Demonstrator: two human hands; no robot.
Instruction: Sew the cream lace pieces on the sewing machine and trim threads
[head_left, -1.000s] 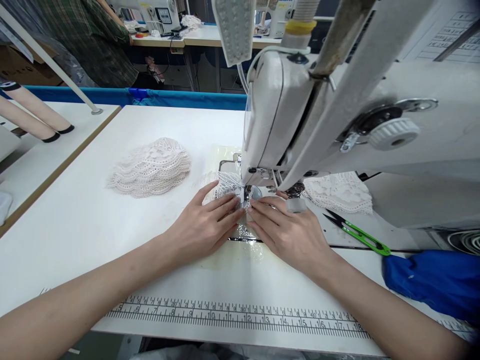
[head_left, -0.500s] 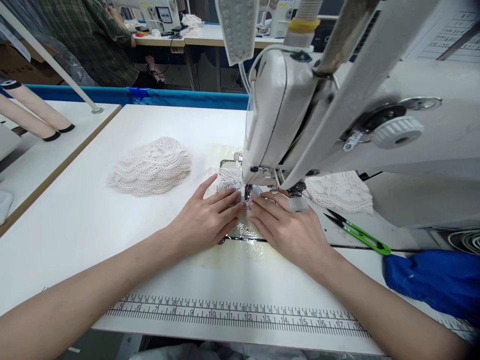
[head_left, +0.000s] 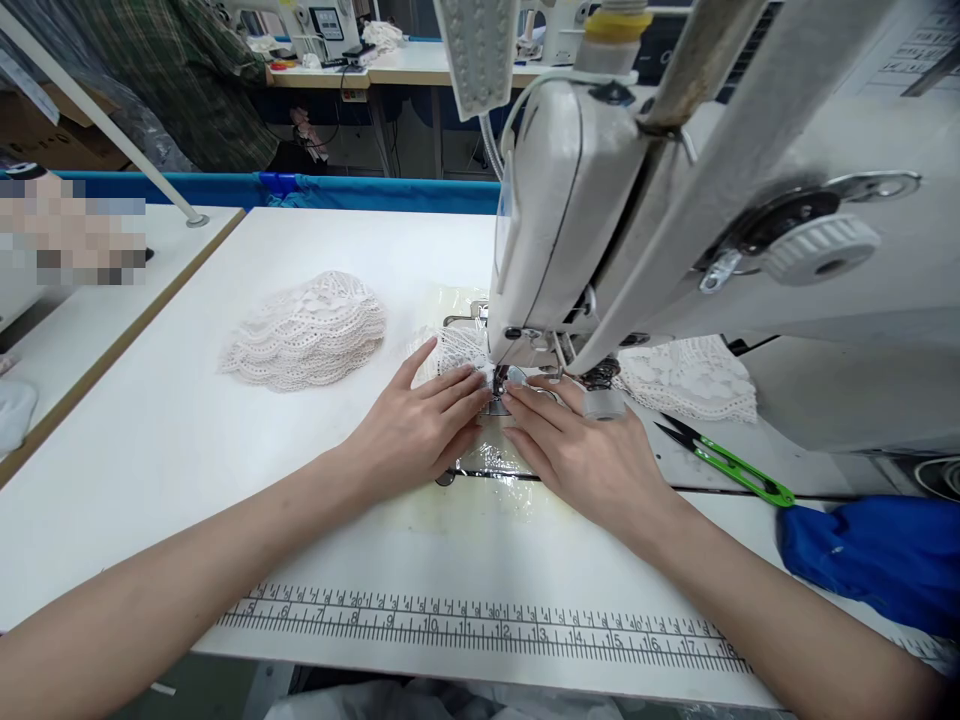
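Observation:
A piece of white lace (head_left: 448, 350) lies at the needle area of the white sewing machine (head_left: 551, 220). My left hand (head_left: 420, 425) rests flat with fingers spread, its fingertips on the lace left of the presser foot (head_left: 499, 380). Just right of the foot, my right hand (head_left: 589, 450) lies palm down with its fingers extended, partly under the machine head; whatever fabric is beneath it is hidden. A stack of lace pieces (head_left: 307, 330) sits to the left, and more lace (head_left: 690, 380) lies right of the needle.
Green thread snips (head_left: 739, 472) and blue cloth (head_left: 874, 560) lie at the right. A printed ruler (head_left: 480, 630) runs along the front edge of the white table (head_left: 187, 440). Behind a blue strip (head_left: 390, 193), a person in a plaid shirt (head_left: 202, 90) stands near another machine (head_left: 326, 30).
The view has shifted slightly, so the machine head and snips appear a little further right. Both hands stay beside the presser foot in nearly the same pose.

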